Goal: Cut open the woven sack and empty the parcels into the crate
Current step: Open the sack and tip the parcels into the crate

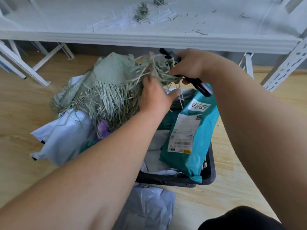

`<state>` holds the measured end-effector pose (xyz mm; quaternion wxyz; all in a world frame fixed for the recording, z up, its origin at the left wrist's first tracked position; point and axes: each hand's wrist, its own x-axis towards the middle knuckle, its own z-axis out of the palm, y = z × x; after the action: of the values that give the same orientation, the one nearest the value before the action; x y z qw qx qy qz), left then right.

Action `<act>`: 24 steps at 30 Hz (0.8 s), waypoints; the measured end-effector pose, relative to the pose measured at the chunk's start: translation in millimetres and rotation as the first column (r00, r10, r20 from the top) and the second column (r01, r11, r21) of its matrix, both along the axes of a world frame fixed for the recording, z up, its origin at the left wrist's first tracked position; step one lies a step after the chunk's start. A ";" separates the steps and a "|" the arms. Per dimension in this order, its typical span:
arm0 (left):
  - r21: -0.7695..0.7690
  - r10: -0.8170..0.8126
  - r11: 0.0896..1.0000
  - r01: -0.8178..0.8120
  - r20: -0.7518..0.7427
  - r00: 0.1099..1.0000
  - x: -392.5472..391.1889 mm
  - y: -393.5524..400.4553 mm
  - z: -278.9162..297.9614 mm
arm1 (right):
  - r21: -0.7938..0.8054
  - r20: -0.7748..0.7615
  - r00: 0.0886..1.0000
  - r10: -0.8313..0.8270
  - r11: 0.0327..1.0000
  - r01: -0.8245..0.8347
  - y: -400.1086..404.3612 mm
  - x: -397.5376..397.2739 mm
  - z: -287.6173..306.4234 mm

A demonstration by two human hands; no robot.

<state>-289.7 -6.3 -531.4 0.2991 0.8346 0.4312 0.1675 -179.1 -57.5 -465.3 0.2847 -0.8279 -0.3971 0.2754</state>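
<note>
A frayed grey-green woven sack [106, 83] lies crumpled over the far left part of a black plastic crate [210, 173]. My left hand [154, 95] grips the sack's shredded edge. My right hand [187, 63] is closed on black scissors [199, 85], whose blades reach into the loose strands. A teal parcel [191, 135] with a white label leans inside the crate at the right. White parcels [61, 140] spill over the crate's left side, and a purple one [103, 128] peeks out beneath the sack.
A white metal shelf [149, 37] strewn with sack fibres spans the top, its slotted leg [285, 68] at the right. A pale plastic bag [147, 206] lies on the wooden floor in front of the crate. My dark-clothed knee [240, 219] shows at bottom right.
</note>
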 end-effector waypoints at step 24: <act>-0.672 0.625 0.712 -0.203 0.475 0.619 -15.1 69.1 47.4 | 0.088 -0.340 0.927 -0.161 0.975 0.202 23.4 -49.9 -82.3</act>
<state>-304.8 62.8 -484.0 0.6131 0.4580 0.5105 0.3921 -229.0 -34.1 -547.6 0.4214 -0.7842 -0.2814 0.3582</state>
